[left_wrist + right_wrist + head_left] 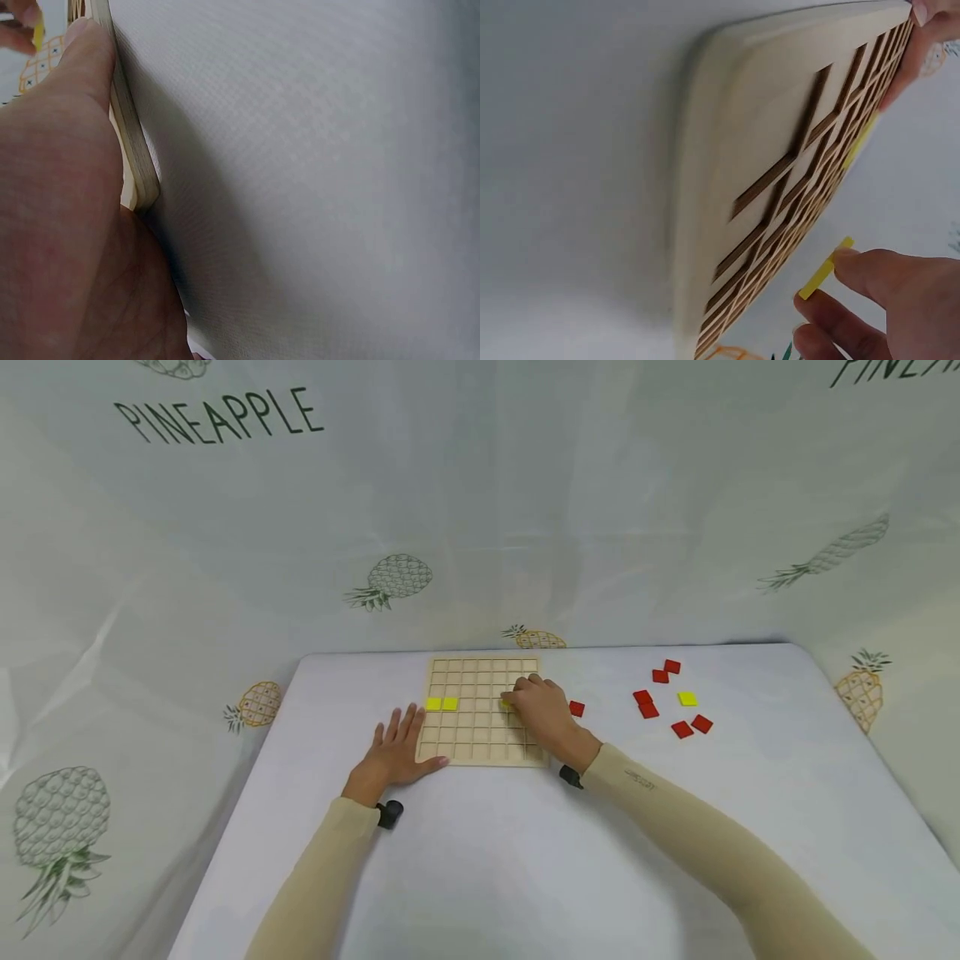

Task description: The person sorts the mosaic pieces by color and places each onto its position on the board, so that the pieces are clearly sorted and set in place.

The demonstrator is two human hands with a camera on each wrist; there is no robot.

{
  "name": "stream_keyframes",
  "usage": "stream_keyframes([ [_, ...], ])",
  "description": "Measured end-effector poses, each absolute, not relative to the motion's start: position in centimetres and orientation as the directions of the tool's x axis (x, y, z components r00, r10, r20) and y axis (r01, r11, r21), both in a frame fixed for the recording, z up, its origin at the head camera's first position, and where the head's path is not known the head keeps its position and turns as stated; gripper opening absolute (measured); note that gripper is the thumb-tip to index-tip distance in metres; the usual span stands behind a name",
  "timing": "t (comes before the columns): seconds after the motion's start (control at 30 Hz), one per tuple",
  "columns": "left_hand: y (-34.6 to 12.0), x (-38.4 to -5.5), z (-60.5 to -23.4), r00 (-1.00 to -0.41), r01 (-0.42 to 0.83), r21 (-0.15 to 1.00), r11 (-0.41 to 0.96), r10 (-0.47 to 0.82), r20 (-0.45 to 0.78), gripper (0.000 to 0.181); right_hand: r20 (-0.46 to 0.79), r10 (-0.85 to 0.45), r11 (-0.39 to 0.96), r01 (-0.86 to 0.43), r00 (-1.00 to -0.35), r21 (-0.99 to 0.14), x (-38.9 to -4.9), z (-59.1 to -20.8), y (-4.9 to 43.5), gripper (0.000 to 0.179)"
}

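A wooden grid board [480, 752] lies on the white table, with two yellow square tiles [442, 704] side by side in its left part. My right hand [546, 712] pinches another yellow tile [826, 268] between thumb and fingers, held over the board's right half. In the right wrist view that tile is tilted and apart from the grid. My left hand [393, 752] rests with spread fingers at the board's left edge. Its thumb [86, 56] lies on the near left corner of the board.
To the right of the board a red tile [576, 708] lies close by the right hand. Farther right are several scattered red tiles [648, 711] and one yellow tile [687, 698]. A pineapple-printed cloth [480, 510] hangs behind the table [480, 860].
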State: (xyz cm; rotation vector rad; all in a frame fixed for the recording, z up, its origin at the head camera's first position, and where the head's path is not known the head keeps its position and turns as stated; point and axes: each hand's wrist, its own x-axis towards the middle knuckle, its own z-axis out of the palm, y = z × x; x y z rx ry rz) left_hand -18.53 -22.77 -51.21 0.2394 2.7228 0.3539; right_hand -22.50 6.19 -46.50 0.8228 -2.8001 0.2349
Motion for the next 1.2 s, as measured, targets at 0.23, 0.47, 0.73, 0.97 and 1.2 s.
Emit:
stream_keyframes([
  [0.23,-22.7,-18.6,-51.1,-0.908,0.113,0.262,0.958,0.207,-0.365,0.112,0.223,-0.559,0.812,-0.582,-0.799,-0.050,-23.1,-46.6,3.7,0.023],
  [0.47,-22.4,-18.3,-50.5,-0.905,0.107,0.278,0.955,0.209,-0.371,0.112,0.177,-0.592,0.790,-0.609,-0.786,-0.061,-23.7,-46.7,1.6,0.022],
  [0.73,-22.5,-18.4,-50.7,-0.905,0.106,0.248,0.963,0.197,-0.378,0.111,0.120,-0.584,0.795,-0.596,-0.803,-0.115,-24.4,-47.0,-0.2,0.021],
  [0.97,-22.5,-18.5,-50.7,-0.899,0.101,0.245,0.964,0.194,-0.392,0.112,0.086,-0.573,0.806,-0.580,-0.815,-0.120,-24.9,-46.8,-1.2,0.024],
  [1.2,-22.5,-18.5,-50.4,-0.891,0.099,0.246,0.964,0.196,-0.409,0.113,0.073,-0.548,0.823,-0.552,-0.834,-0.131,-25.2,-46.8,-1.6,0.022],
])
